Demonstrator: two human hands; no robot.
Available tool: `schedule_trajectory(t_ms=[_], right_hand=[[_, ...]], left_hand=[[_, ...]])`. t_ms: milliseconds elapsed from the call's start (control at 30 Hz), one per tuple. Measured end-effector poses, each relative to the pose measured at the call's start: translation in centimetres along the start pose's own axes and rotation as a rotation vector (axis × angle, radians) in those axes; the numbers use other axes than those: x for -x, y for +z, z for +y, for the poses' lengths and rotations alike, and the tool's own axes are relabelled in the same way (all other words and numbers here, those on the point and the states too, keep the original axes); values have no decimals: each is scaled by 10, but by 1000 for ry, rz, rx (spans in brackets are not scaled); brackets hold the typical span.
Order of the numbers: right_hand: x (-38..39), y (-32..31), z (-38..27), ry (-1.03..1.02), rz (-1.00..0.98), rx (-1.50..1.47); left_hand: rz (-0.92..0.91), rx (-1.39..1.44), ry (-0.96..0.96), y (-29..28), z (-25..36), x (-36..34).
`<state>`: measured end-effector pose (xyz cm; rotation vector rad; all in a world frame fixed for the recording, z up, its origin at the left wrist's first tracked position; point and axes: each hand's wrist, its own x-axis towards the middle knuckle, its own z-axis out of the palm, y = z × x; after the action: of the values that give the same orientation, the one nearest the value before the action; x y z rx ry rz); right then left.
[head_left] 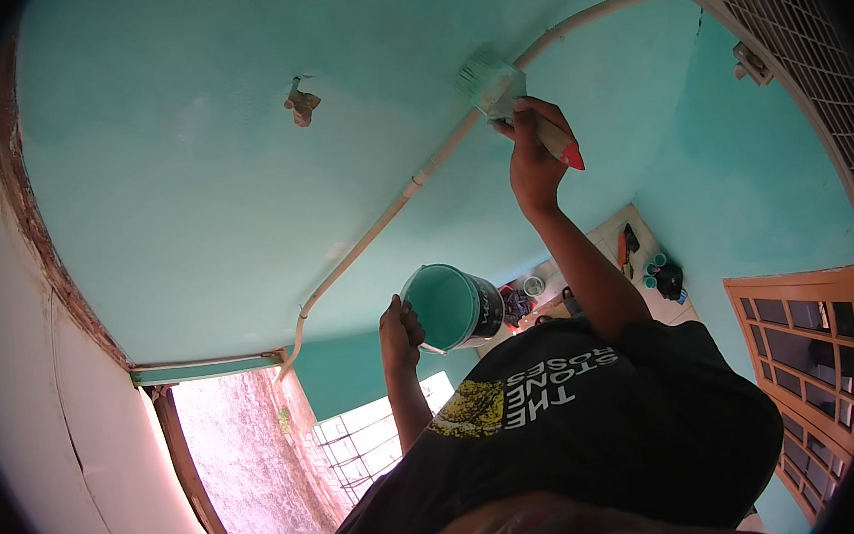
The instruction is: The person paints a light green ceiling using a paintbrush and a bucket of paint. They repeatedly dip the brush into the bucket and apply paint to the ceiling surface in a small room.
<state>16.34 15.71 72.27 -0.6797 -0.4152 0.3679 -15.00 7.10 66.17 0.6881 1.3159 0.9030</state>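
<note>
Below the raised arms is the person's dark T-shirt [657, 389], with a yellow print on its front. In front of it, the left hand [402, 331] has its grip closed at the side of a paint bucket [440, 304], turquoise inside, its mouth turned toward the view. Higher up, the right hand [537, 163] has its grip clasped around a wide flat paintbrush [504, 92] with a red-tipped handle. The bristles overlap the turquoise wall [191, 205] beside a beige pipe [374, 229], seemingly touching it. Farther off are a barred window [354, 448] and an orange-brown wooden window frame [799, 283].
</note>
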Motion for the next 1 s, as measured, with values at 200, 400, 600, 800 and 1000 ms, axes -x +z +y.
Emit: schedule_trajectory(t_ms=[200, 400, 600, 800, 1000], right_hand=[[-8, 24, 6, -33, -132, -66], [2, 10, -15, -89, -73, 0], [5, 8, 15, -29, -110, -15], [20, 31, -39, 8, -182, -129], [43, 78, 8, 58, -345, -233]], left_hand=[[50, 27, -4, 7, 1, 7], [24, -31, 17, -1, -2, 13], [48, 26, -3, 8, -2, 15], [96, 6, 21, 6, -13, 12], [114, 69, -31, 8, -15, 5]])
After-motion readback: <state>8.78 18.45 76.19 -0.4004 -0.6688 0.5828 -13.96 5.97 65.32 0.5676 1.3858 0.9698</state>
